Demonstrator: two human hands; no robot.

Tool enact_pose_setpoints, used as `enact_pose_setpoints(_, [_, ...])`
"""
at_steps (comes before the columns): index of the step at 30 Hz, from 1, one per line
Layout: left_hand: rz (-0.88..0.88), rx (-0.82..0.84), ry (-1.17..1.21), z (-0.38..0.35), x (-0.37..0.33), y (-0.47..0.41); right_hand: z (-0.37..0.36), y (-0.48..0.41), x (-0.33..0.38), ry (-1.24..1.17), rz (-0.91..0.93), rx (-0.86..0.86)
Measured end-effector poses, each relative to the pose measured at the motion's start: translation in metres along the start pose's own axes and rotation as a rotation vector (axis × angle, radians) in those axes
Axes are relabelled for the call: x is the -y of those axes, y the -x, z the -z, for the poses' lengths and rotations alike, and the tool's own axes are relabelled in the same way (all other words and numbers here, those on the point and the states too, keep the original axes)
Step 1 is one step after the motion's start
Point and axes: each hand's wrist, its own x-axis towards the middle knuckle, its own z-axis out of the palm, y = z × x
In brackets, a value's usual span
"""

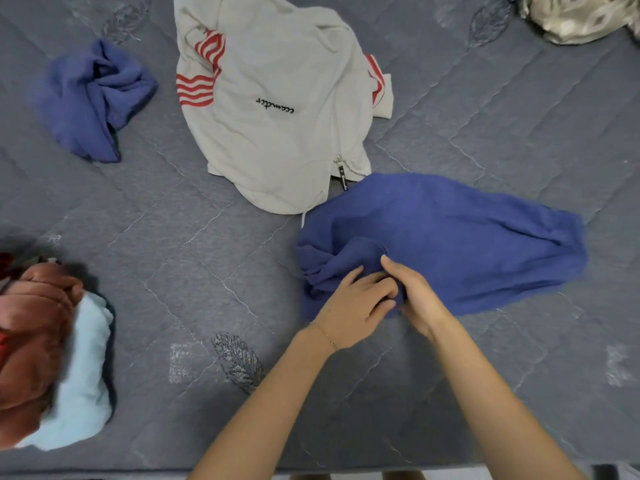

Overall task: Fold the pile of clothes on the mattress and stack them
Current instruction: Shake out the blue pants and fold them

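Grey quilted mattress (pixel 173 237), leaf motifs stitched into the cover, bearing several garments. Blue garment (pixel 450 237), spread flat to the right of centre, its near-left end bunched into folds; both hands meet on that bunched end. Left hand (pixel 356 303), thin bracelet at the wrist, fingers curled together and pinching a fold of the blue cloth. Right hand (pixel 415 296), touching the left, thumb lying on top of the fabric, fingers tucked under and gripping the same fold. Cream zip jacket (pixel 277 98) with red wavy stripes and black script lettering, lying crumpled beyond the blue garment, its zip pull just beside the blue edge. Second blue item (pixel 97 98), crumpled, far left, well apart. Pile at the left edge: rust-brown cloth (pixel 34 323) over a pale blue piece (pixel 86 393). Patterned beige fabric (pixel 581 15), far right corner, partly out of view
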Motion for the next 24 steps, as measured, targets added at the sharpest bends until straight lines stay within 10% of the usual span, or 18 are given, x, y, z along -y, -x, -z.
enact_pose_setpoints(8, [0.373,-0.542,0.011,-0.007,0.021,-0.002,0.118,-0.014,0.006,-0.074,0.295,-0.771])
enact_pose_setpoints(12, [0.798,-0.473,-0.076,-0.002,0.062,-0.005,0.174,-0.001,0.013,-0.021,0.371,-1.044])
enact_pose_setpoints(24, [0.461,-0.083,-0.026,-0.064,-0.003,-0.055,0.217,0.010,0.002,-0.137,0.364,-1.329])
